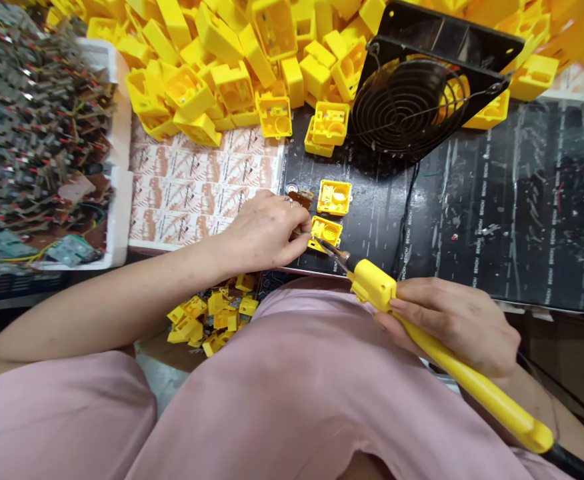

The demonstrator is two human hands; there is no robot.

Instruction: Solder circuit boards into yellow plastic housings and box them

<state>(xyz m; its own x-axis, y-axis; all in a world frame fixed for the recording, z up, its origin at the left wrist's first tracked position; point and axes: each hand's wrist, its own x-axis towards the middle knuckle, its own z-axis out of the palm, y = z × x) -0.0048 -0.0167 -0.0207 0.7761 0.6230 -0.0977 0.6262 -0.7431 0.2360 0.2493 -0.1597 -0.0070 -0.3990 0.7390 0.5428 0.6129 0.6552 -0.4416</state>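
My left hand (265, 230) is closed in a pinch on a small brown circuit piece (302, 198) beside a yellow plastic housing (326, 232) on the black mat (497, 200). My right hand (452, 323) grips a yellow soldering iron (472, 380). Its metal tip (333, 252) touches the near edge of that housing. A second open yellow housing (335, 197) lies just beyond the first.
A big heap of yellow housings (232, 73) fills the back of the table. A black fan with a wire grille (412, 100) leans at the back. A white tray of circuit boards (32, 133) stands at left. More yellow parts (212, 317) lie below the table edge by my knees.
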